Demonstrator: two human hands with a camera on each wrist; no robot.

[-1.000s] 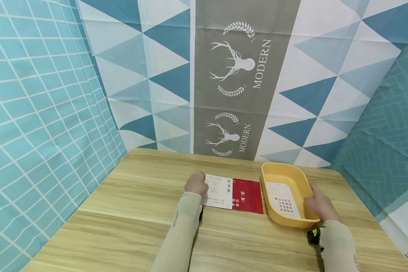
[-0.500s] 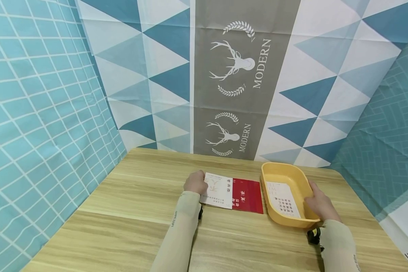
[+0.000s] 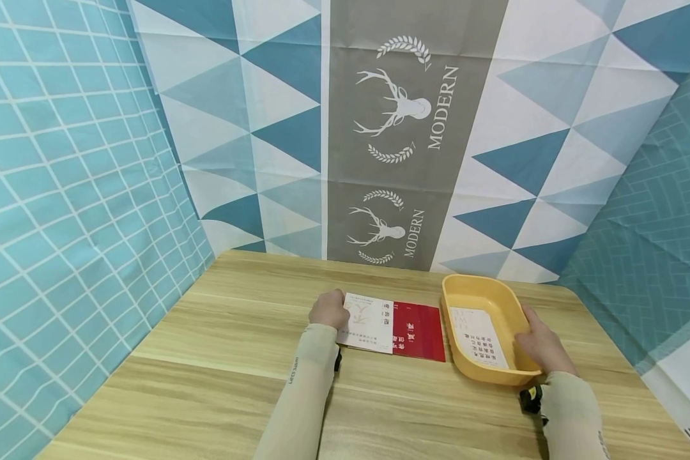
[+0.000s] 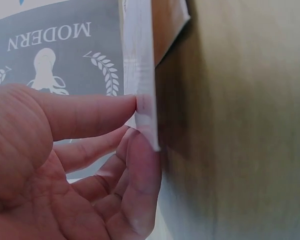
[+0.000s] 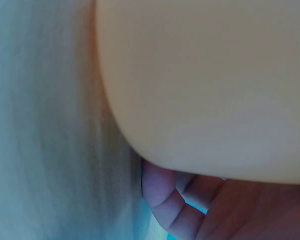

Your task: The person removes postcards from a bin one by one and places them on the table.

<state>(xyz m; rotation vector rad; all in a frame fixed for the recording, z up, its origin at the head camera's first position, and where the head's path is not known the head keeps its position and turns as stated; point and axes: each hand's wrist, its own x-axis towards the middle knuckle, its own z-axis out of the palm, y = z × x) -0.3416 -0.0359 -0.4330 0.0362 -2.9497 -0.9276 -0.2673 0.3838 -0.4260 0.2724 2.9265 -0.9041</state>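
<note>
My left hand (image 3: 329,309) pinches the left edge of a white printed card (image 3: 370,324) between thumb and fingers. In the left wrist view, that card (image 4: 146,75) stands edge-on, raised off the wood. A red card (image 3: 420,331) with white characters adjoins its right side, in the middle of the table. My right hand (image 3: 543,342) grips the right side of a yellow plastic basin (image 3: 477,284). The right wrist view shows the basin's outer wall (image 5: 205,90) with curled fingers (image 5: 160,185) beneath it. Inside the basin lies another white printed card (image 3: 478,338).
The wood-grain table (image 3: 236,383) extends around both hands. Behind it hangs a patterned cloth (image 3: 391,160) with deer heads and triangles. Blue tiled sheeting (image 3: 63,191) closes off the left side, and teal sheeting (image 3: 650,243) the right.
My left hand has shifted slightly to the left, still pinching the white card's edge. The right hand, the basin and the red card stay where they were.
</note>
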